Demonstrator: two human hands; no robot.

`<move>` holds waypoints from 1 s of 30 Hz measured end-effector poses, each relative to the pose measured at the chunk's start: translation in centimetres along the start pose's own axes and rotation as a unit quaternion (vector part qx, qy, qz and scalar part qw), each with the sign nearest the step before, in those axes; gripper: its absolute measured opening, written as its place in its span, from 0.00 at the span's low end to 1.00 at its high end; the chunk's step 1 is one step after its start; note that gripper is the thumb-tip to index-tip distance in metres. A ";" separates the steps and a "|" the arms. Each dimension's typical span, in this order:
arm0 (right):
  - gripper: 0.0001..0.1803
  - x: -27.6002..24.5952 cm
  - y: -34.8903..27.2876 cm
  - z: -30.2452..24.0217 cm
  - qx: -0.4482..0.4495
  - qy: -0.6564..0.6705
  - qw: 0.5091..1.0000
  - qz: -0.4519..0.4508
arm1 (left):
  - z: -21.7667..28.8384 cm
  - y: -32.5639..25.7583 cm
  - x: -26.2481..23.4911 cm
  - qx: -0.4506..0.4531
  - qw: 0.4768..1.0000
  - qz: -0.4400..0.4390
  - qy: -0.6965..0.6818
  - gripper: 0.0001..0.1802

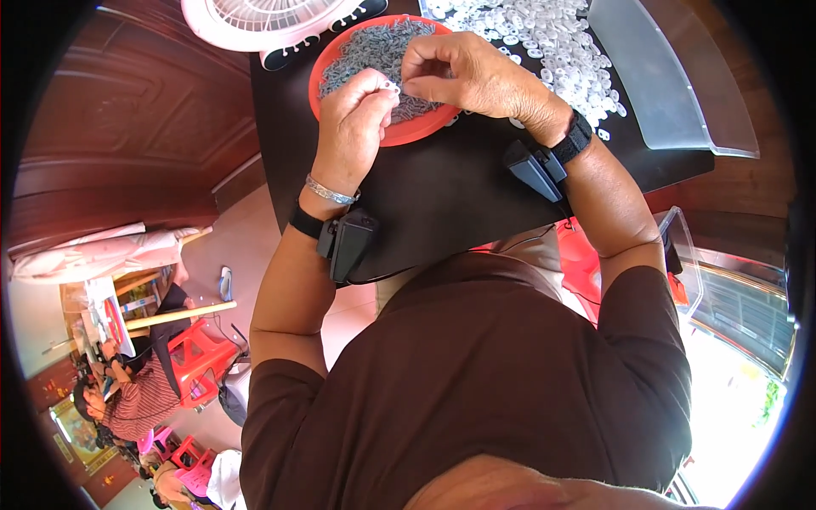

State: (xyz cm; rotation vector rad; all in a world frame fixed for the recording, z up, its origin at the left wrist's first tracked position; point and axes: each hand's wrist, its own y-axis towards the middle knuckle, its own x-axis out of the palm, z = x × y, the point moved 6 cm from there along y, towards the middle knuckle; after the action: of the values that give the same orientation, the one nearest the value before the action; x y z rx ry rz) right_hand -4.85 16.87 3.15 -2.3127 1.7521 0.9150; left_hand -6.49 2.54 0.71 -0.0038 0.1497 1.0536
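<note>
While a pink fan [255, 19] stands at the far edge of the black table [442, 187], the person leans over it with both forearms stretched out, a dark unit strapped to each wrist. Largest on the tabletop is the clear plastic tray [671, 76] at the far right, lying beside a loose heap of white rings [544, 38]; nearer the middle sits a red dish [340, 51] piled with small grey parts [374, 47]. Both hands meet just above that dish. Left hand [353, 127] has its fingers curled together, thumb and forefinger pinching one small white ring [391, 86] at the tips. Right hand [472, 76] arches over from the other side, its fingertips drawn together right against that ring; whether they hold a grey part I cannot tell, as the knuckles hide it. To my eye this is the fitting step, a grey piece being mated to a ring, held over the dish. What the next move seems to call for is a fine, steady press with the ring kept square, then somewhere to put the finished piece apart from the loose stock.
</note>
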 end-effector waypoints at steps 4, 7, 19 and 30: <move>0.06 0.3 0.0 -0.3 -0.014 -0.059 0.997 -0.038 | -0.2 0.2 0.0 0.033 0.999 -0.016 0.028 0.06; 0.06 0.3 0.0 0.2 -0.013 -0.012 0.999 -0.036 | -0.1 0.2 0.3 0.030 0.999 -0.022 0.019 0.06; 0.07 0.5 0.2 0.4 -0.030 0.064 0.997 0.022 | -0.2 0.0 0.1 0.009 1.000 0.001 0.004 0.08; 0.07 0.5 0.0 0.3 -0.024 0.064 0.997 0.036 | 0.2 -0.3 0.3 -0.002 1.000 0.015 -0.004 0.09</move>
State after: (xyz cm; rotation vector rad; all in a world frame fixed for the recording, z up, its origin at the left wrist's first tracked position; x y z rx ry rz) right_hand -4.92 16.56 2.61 -2.4032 1.8947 0.8466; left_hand -6.08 2.62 0.85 0.0001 0.1402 1.0835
